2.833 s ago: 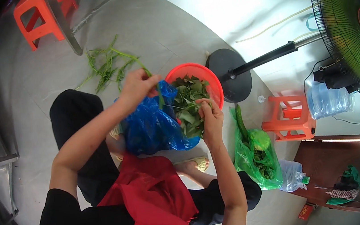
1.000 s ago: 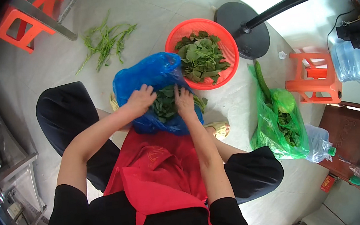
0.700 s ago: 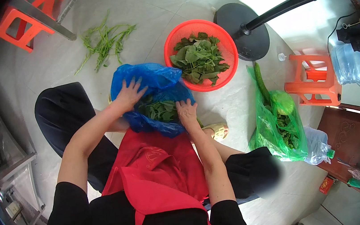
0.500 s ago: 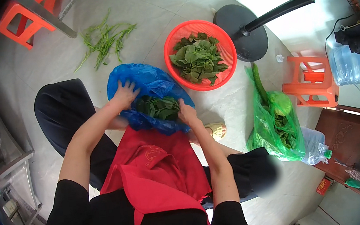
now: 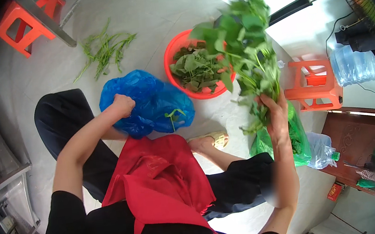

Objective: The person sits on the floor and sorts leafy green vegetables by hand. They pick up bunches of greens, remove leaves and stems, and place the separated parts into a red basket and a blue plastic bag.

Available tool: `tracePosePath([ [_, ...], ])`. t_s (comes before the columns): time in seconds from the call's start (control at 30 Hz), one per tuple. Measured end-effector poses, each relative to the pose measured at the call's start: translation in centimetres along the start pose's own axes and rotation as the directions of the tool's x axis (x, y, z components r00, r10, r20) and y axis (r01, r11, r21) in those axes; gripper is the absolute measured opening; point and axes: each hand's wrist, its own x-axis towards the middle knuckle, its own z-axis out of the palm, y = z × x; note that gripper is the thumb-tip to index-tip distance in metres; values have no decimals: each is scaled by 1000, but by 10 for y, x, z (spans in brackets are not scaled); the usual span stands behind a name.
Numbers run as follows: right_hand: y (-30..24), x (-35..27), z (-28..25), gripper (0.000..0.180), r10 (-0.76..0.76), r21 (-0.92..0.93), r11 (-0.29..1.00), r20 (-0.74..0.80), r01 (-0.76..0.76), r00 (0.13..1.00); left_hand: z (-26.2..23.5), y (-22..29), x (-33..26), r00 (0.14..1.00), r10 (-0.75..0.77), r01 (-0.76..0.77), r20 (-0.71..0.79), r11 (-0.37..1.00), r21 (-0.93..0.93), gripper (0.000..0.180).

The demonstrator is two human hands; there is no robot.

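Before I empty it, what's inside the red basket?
The red basket holds a pile of green leaves. Whatever lies beneath them is covered, and the leafy bunch in the right hand hides part of the basket's upper right.

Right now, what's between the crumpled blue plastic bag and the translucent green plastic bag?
The head view shows a foot in a yellow sandal on pale floor between the blue bag and green bag.

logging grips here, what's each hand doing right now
Left hand: closed, seemingly gripping the blue plastic bag.
Right hand: closed, holding a bunch of leafy green stems.
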Motion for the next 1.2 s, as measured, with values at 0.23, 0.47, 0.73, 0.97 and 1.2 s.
tracePosePath([
  [0.23, 49, -39, -38, 29, 94, -193, 975, -72, -106, 993, -142, -36, -46, 953, 122, -121, -278, 992, 22, 14],
  [0.47, 87, -52, -35, 32, 90, -846, 509, 233, 157, 968, -279, -13, -85, 790, 163, -206, -591, 978, -6, 17],
  [0.73, 143, -66, 6, 26, 303, -760, 591, 520, 271, 798, -326, -13, -33, 478, 209, -110, -853, 978, 178, 17],
  [0.97, 120, -86, -6, 27, 317, -739, 652, 468, 169, 825, -317, -48, 34, 428, -19, 21, -904, 1000, -11, 17],
  [1.2, 114, -83, -8, 25, 355, -716, 687, 478, 123, 803, -371, -82, 81, 78, -160, 161, -984, 976, -146, 21],
])
